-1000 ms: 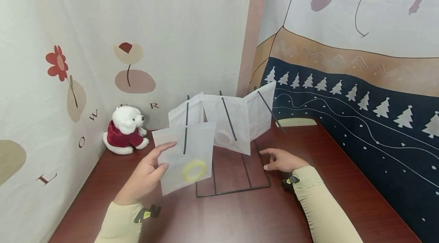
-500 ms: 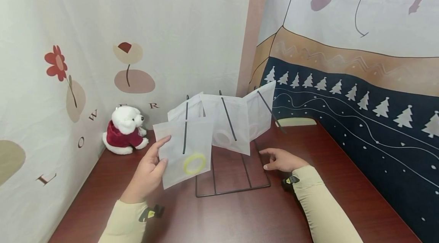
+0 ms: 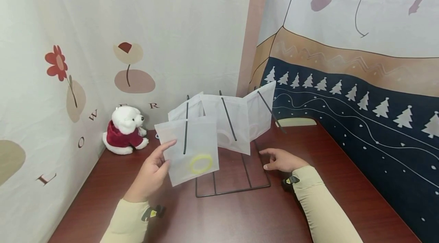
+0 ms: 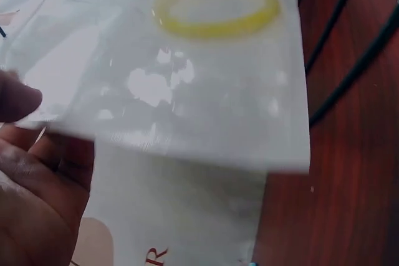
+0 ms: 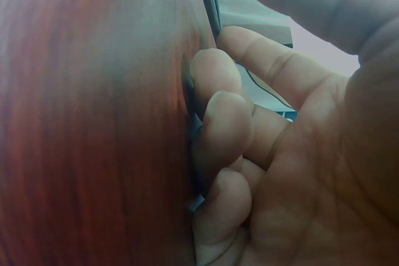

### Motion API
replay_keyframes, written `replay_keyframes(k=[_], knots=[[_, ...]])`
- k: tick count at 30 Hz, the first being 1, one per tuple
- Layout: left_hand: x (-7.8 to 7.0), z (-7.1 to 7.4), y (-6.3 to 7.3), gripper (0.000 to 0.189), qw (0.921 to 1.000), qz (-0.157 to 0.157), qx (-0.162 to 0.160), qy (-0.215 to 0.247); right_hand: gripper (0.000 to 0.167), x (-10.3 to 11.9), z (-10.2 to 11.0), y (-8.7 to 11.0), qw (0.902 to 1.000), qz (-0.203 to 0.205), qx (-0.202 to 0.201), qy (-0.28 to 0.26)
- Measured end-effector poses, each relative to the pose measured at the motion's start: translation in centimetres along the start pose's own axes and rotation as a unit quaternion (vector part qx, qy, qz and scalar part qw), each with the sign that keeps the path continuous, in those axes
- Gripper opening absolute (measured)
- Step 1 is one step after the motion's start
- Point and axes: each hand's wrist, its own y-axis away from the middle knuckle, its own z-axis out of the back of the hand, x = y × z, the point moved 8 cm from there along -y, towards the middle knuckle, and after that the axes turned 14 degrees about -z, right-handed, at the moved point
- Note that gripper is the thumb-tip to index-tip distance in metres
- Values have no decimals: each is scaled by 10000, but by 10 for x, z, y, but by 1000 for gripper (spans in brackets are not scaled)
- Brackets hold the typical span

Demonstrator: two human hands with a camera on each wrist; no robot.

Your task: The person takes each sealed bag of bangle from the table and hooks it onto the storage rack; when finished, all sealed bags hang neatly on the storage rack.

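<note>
My left hand [image 3: 149, 170] pinches the left edge of a frosted white bag [image 3: 186, 136]. Inside that bag a yellow ring [image 4: 218, 5] shows near the bottom. The front-left prong [image 3: 186, 136] of a black wire display rack [image 3: 233, 190] overlaps the bag's upper part. Further back on the rack hang another frosted bag [image 3: 178, 111] at left, a middle one [image 3: 228, 121] and a right one [image 3: 262, 109], the latter two showing faint pale rings. My right hand [image 3: 282, 160] rests on the table beside the rack's right base bar, index finger extended to it and the other fingers loosely bent.
A white plush bear [image 3: 125, 130] in a red coat sits at the back left of the brown table [image 3: 240, 220]. A pale yellow-green flat piece [image 3: 296, 122] lies at the back right. Patterned cloth walls [image 3: 199, 37] close in the back and right side.
The held bag has shifted a little to the right and up with my left hand, its ring moving right too. My right hand and the rack stay in place.
</note>
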Motion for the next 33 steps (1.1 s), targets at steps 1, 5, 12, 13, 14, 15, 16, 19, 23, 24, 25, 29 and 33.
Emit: replay_keyframes(k=[1,5,12,13,14,15,16,19,23,24,25,29,33], knots=[[1,-2,0,64,10000,-15,85,15,60,0,0,0,10000,13,-2,5],[8,-11,2,61,9989,-41,423,181,60,3,0,0,10000,67,-18,25],[14,-21,6,48,9943,-250,897,518,60,3,1,1,9999,52,-49,79],[15,-23,6,49,9935,-291,970,528,60,3,1,1,9999,53,-49,80],[15,-24,7,50,9926,-313,1039,538,60,3,1,1,9999,52,-46,77],[16,-25,7,52,9920,-315,1088,549,60,3,0,1,10000,51,-41,72],[17,-26,7,53,9917,-317,1124,539,60,3,0,1,10000,53,-36,68],[19,-27,7,56,9913,-169,1128,650,60,2,0,1,10000,48,-27,64],[21,-23,7,61,9936,90,937,619,60,1,1,0,9999,57,-35,76],[21,-21,6,62,9944,137,882,566,60,1,1,0,9999,69,-35,75],[22,-20,6,63,9952,161,825,499,60,1,1,-1,9999,74,-37,75],[23,-16,6,67,9957,305,682,550,61,0,1,-1,9999,95,-29,54],[25,-17,7,71,9923,431,631,979,61,1,0,-1,9999,112,-7,14]])
